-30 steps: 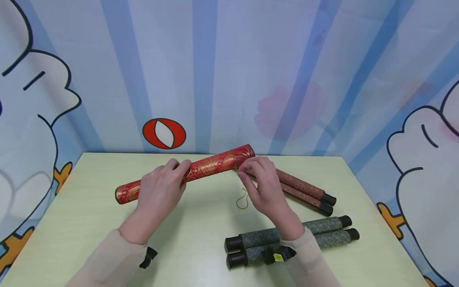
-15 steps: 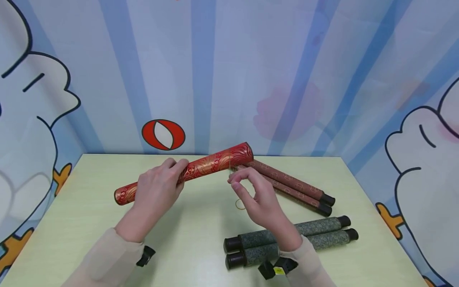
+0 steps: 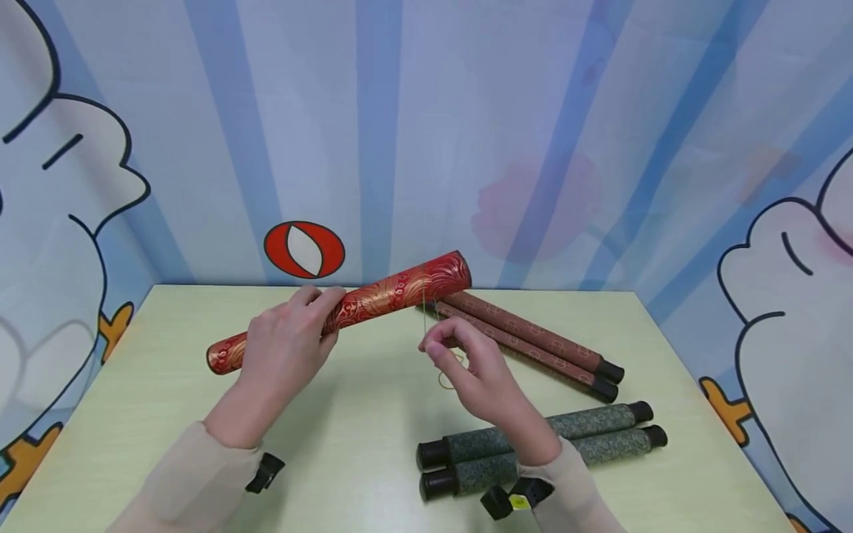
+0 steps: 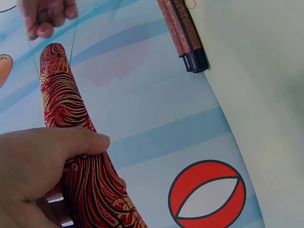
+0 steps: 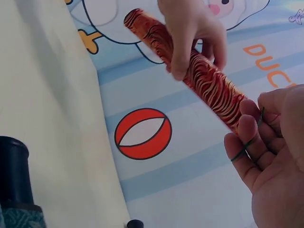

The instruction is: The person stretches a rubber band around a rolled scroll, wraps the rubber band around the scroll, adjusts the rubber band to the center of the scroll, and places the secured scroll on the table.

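While the left hand (image 3: pixel 283 348) grips the roll (image 3: pixel 393 292) mid-frame, the right hand (image 3: pixel 476 370), curled into the band (image 5: pixel 261 117), should pull evenly.

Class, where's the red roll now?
In the head view, left of centre, the left hand holds the red roll, mostly left of the brown rolls.

A blue-striped, cartoon-printed backdrop (image 3: pixel 440 141) encloses the pale table (image 3: pixel 363 444) on three sides.

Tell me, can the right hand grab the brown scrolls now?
Probably yes, if the right hand lets go of the green cord: the brown scrolls lie just beyond that hand, their nearer black ends uncovered.
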`<state>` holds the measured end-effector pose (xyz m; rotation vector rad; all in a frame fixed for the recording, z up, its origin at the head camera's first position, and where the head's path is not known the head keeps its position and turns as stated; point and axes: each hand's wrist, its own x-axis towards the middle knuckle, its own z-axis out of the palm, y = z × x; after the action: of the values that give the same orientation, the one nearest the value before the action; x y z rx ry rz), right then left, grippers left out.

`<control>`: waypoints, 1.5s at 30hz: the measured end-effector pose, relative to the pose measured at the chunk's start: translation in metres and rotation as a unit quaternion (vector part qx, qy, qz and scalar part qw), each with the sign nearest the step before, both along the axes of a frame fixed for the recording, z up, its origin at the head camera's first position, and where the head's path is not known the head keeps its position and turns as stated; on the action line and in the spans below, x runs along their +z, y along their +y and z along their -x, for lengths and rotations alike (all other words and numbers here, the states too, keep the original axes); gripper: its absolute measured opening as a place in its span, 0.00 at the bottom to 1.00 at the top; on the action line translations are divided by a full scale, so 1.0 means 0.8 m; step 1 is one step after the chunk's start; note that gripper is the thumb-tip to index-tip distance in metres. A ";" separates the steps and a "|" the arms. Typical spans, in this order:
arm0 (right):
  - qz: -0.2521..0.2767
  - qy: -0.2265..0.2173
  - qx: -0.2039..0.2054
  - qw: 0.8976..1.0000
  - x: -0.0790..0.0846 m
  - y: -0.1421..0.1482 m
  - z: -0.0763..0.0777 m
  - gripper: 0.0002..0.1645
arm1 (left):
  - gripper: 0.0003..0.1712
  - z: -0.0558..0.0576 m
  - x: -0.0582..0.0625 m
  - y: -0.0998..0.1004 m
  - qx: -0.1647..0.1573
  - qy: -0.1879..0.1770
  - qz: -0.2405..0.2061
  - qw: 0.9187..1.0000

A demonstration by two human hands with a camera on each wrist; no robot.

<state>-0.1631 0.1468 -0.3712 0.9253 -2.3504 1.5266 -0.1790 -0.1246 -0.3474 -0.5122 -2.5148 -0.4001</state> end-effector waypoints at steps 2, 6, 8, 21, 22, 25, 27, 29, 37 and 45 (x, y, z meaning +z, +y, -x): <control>-0.004 -0.016 -0.005 1.000 -0.004 0.001 0.002 0.05 | 0.25 0.000 0.001 -0.001 0.001 0.015 -0.006 1.000; 0.006 -0.044 0.000 0.999 -0.011 0.003 0.006 0.09 | 0.25 0.000 0.004 -0.003 0.001 0.044 -0.015 0.999; 0.022 -0.064 0.012 0.998 -0.014 0.004 0.010 0.12 | 0.25 -0.001 0.005 -0.004 0.000 0.054 -0.019 0.998; 0.051 -0.250 0.083 0.963 -0.034 0.006 0.039 0.31 | 0.25 -0.007 0.003 0.002 -0.021 0.106 -0.031 0.994; 0.045 -0.254 0.086 0.962 -0.035 0.005 0.041 0.31 | 0.26 -0.007 0.003 0.002 -0.022 0.108 -0.031 0.993; 0.019 -0.258 0.084 0.962 -0.039 0.004 0.043 0.34 | 0.26 -0.008 0.000 0.004 -0.022 0.109 -0.034 0.993; -0.003 -0.257 0.075 0.964 -0.040 0.004 0.044 0.37 | 0.26 -0.009 -0.001 0.004 -0.020 0.107 -0.036 0.993; -0.028 -0.252 0.062 0.965 -0.040 0.004 0.044 0.40 | 0.25 -0.009 -0.003 0.004 -0.017 0.103 -0.039 0.994; -0.064 -0.206 0.007 0.976 -0.040 0.005 0.039 0.59 | 0.25 -0.013 -0.003 0.004 0.003 0.056 -0.054 0.997; -0.038 -0.108 -0.060 0.992 -0.048 0.002 0.032 0.74 | 0.25 -0.012 0.001 0.001 0.020 0.000 -0.046 0.999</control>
<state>-0.1885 0.1484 -0.4100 0.6479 -2.5763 1.5710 -0.1695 -0.1235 -0.3467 -0.4255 -2.4882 -0.4975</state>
